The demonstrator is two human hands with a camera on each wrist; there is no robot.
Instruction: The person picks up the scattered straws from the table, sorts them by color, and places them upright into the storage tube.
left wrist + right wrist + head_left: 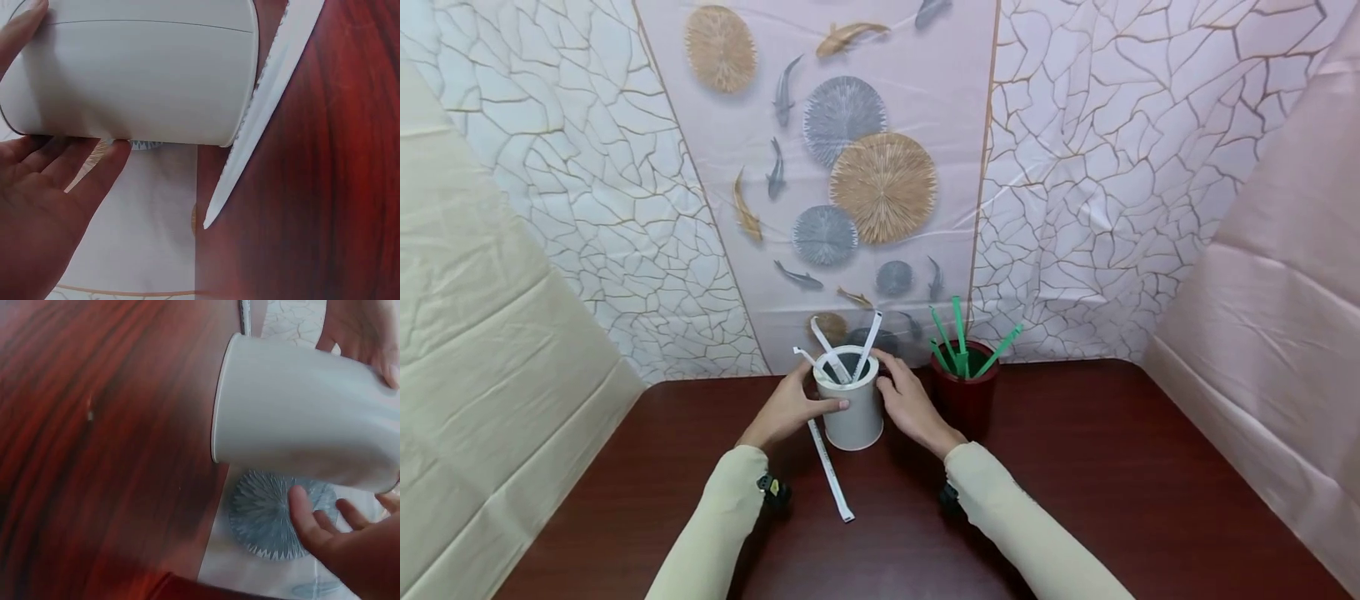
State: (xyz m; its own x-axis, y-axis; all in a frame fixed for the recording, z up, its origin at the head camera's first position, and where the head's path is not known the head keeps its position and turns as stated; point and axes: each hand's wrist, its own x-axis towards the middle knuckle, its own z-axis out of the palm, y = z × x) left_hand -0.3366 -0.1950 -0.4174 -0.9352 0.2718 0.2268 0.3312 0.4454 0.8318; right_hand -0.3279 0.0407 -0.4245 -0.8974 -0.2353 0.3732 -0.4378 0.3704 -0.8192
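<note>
A white cylindrical container stands on the table with several slim white printed strips poking out of its top. My left hand grips its left side, thumb across the front and fingers behind. On the right, my right hand reaches around the container near the rim; in the right wrist view its loosely bent fingers appear mostly apart from the wall. Another slim white strip lies on the table at the container's left foot, and the left wrist view shows this strip close to the base.
A dark red cylindrical container holding several green strips stands just right of my right hand. The dark red-brown table ends at a patterned cloth backdrop, with plain fabric at both sides.
</note>
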